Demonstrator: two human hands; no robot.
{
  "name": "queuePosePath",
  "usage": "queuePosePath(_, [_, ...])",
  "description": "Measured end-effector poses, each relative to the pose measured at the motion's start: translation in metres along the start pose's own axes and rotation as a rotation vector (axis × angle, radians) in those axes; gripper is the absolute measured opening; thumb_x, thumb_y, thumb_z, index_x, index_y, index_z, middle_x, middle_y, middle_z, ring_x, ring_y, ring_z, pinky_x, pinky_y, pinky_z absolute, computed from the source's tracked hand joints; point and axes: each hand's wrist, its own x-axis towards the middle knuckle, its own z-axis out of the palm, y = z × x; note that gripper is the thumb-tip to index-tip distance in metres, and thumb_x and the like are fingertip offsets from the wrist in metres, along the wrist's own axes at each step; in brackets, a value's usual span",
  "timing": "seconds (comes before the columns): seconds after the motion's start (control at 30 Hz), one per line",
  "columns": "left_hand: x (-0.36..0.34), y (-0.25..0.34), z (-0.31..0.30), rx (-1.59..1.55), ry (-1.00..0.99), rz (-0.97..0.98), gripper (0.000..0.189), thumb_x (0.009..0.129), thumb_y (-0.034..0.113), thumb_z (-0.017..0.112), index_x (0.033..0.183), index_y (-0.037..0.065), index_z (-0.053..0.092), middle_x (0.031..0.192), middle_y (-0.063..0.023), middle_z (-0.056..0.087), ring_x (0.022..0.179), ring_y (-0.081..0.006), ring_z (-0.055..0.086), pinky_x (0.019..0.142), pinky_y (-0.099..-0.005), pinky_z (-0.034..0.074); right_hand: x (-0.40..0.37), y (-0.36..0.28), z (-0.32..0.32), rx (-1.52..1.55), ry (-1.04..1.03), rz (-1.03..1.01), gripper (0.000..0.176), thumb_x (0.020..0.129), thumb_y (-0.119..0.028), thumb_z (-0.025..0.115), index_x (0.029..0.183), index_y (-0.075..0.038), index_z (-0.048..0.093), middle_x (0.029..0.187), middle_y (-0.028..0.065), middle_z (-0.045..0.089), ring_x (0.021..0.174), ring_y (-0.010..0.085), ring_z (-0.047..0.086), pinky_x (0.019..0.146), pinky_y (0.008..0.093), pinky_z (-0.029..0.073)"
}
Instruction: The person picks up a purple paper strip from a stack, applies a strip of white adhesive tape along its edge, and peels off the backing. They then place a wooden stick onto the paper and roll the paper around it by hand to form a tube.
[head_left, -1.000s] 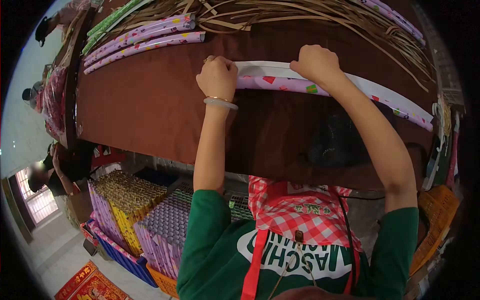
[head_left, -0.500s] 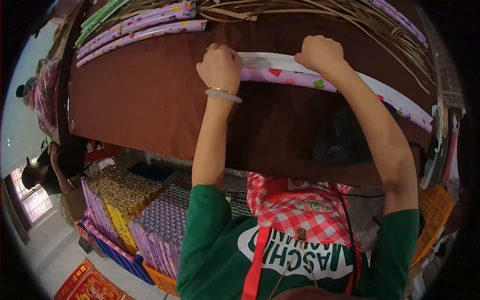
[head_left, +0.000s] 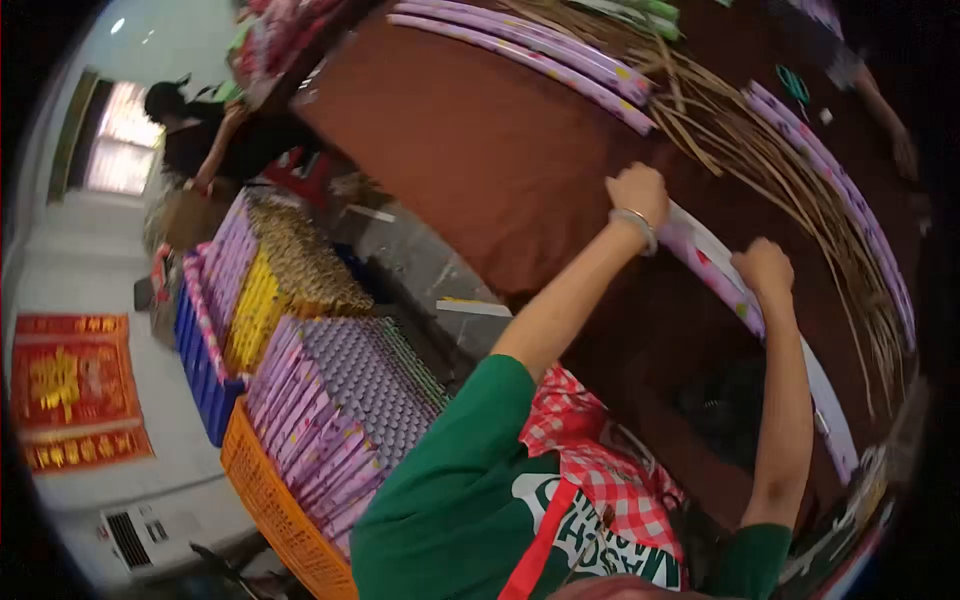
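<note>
as my view swings leftward, my left hand [head_left: 640,195] and right hand [head_left: 765,268] stay curled at the patterned purple roll [head_left: 715,281] between them, so handling appears uninterrupted, though i cannot tell whether either pinches it.

Glossy and paper-like, that lilac roll [head_left: 718,284] right of centre; smooth, the brown table [head_left: 500,160]; rough and matt, those strips [head_left: 797,208] upper right; plastic, the orange basket [head_left: 268,490] lower left!
</note>
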Motion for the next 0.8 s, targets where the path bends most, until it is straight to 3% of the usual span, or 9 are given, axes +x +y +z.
queuePosePath(0.17, [0.008, 0.006, -0.009, -0.178, -0.123, -0.140, 0.029, 0.066, 0.021, 0.066, 0.089, 0.003, 0.065, 0.101, -0.0161, 0.060, 0.089, -0.0313, 0.061, 0.076, -0.0421, 0.048, 0.008, 0.003, 0.002, -0.013, -0.038, 0.028, 0.035, 0.071, -0.027, 0.059, 0.093, 0.000, 0.063, 0.098, 0.0199, 0.062, 0.092, 0.0355, 0.060, 0.079, 0.0425, 0.048])
queuePosePath(0.2, [0.009, 0.007, -0.009, -0.180, -0.165, -0.158, 0.033, 0.064, 0.022, 0.070, 0.090, 0.002, 0.065, 0.104, -0.0168, 0.059, 0.092, -0.0316, 0.060, 0.078, -0.0420, 0.048, 0.003, 0.002, 0.000, -0.013, 0.027, 0.028, 0.038, 0.067, -0.026, 0.057, 0.093, 0.001, 0.063, 0.098, 0.0199, 0.062, 0.093, 0.0349, 0.060, 0.078, 0.0408, 0.048])
queuePosePath(0.27, [0.016, 0.006, -0.002, -0.184, -0.264, -0.189, 0.052, 0.057, 0.027, 0.079, 0.099, 0.002, 0.060, 0.117, -0.0175, 0.050, 0.101, -0.0321, 0.057, 0.080, -0.0423, 0.047, 0.003, 0.002, 0.000, -0.010, 0.018, 0.014, 0.037, 0.067, -0.026, 0.058, 0.092, 0.001, 0.064, 0.098, 0.0197, 0.063, 0.093, 0.0348, 0.060, 0.078, 0.0410, 0.048])
queuePosePath(0.4, [-0.004, 0.014, -0.041, -0.097, -0.096, -0.269, 0.047, 0.063, 0.024, 0.074, 0.105, 0.009, 0.058, 0.117, -0.0106, 0.050, 0.101, -0.0275, 0.057, 0.078, -0.0452, 0.047, 0.004, -0.003, 0.001, -0.010, 0.005, 0.033, 0.035, 0.069, -0.025, 0.059, 0.093, 0.000, 0.064, 0.100, 0.0180, 0.063, 0.094, 0.0345, 0.060, 0.079, 0.0426, 0.048])
queuePosePath(0.47, [0.001, 0.005, -0.037, -0.210, -0.241, -0.336, 0.056, 0.061, 0.025, 0.076, 0.110, 0.011, 0.053, 0.119, -0.0098, 0.046, 0.105, -0.0272, 0.055, 0.079, -0.0467, 0.047, 0.006, -0.003, 0.003, 0.005, 0.007, 0.029, 0.033, 0.071, -0.025, 0.060, 0.092, 0.000, 0.064, 0.101, 0.0171, 0.062, 0.096, 0.0346, 0.059, 0.079, 0.0439, 0.048])
queuePosePath(0.6, [0.007, 0.004, -0.021, -0.265, -0.208, -0.389, 0.057, 0.063, 0.022, 0.075, 0.113, 0.010, 0.050, 0.121, -0.0102, 0.045, 0.105, -0.0282, 0.054, 0.082, -0.0476, 0.045, -0.002, -0.007, -0.002, 0.009, 0.006, 0.035, 0.032, 0.072, -0.023, 0.059, 0.093, 0.000, 0.065, 0.103, 0.0169, 0.062, 0.096, 0.0340, 0.059, 0.081, 0.0423, 0.048])
queuePosePath(0.63, [0.010, 0.001, -0.020, -0.288, -0.262, -0.379, 0.080, 0.052, 0.032, 0.083, 0.117, 0.005, 0.045, 0.126, -0.0148, 0.041, 0.109, -0.0305, 0.051, 0.087, -0.0444, 0.045, -0.004, -0.007, -0.003, 0.006, 0.012, 0.033, 0.031, 0.072, -0.022, 0.059, 0.093, -0.001, 0.065, 0.103, 0.0169, 0.062, 0.096, 0.0338, 0.059, 0.082, 0.0418, 0.048])
queuePosePath(0.8, [0.014, -0.004, -0.024, -0.344, -0.324, -0.401, 0.081, 0.052, 0.032, 0.084, 0.118, 0.005, 0.045, 0.129, -0.0155, 0.038, 0.110, -0.0303, 0.050, 0.089, -0.0445, 0.044, -0.006, -0.007, -0.001, 0.012, 0.036, 0.043, 0.031, 0.072, -0.021, 0.058, 0.094, -0.001, 0.064, 0.103, 0.0176, 0.061, 0.097, 0.0336, 0.059, 0.082, 0.0414, 0.048])
